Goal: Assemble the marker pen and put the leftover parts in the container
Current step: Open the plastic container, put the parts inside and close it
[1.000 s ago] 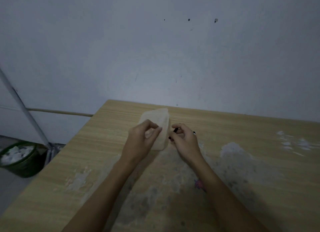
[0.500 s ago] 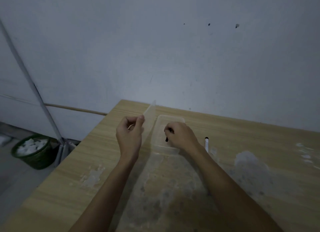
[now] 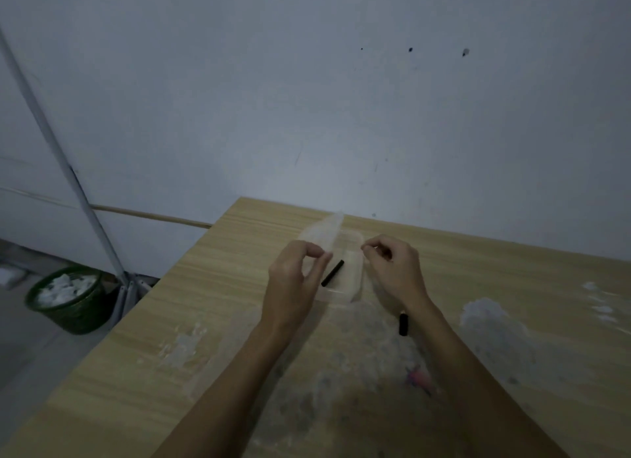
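A clear plastic container (image 3: 353, 283) rests on the wooden table (image 3: 211, 321). A short black marker part (image 3: 332, 273) lies inside it. My left hand (image 3: 293, 280) pinches the container's translucent lid (image 3: 322, 234), tilted up over the container's left side. My right hand (image 3: 392, 270) hovers at the container's right edge with fingers loosely curled and nothing visible in them. The marker pen (image 3: 403, 323), black cap showing, lies on the table just beside my right wrist.
A green bin (image 3: 68, 300) with white scraps stands on the floor to the left, next to a slanted metal pole (image 3: 61, 150). White smears and a small pink mark (image 3: 418, 379) stain the tabletop. A grey wall lies close behind.
My right hand drew back out of the container, leaving the black part inside. My left hand lowered the lid toward the container. The camera shifted.
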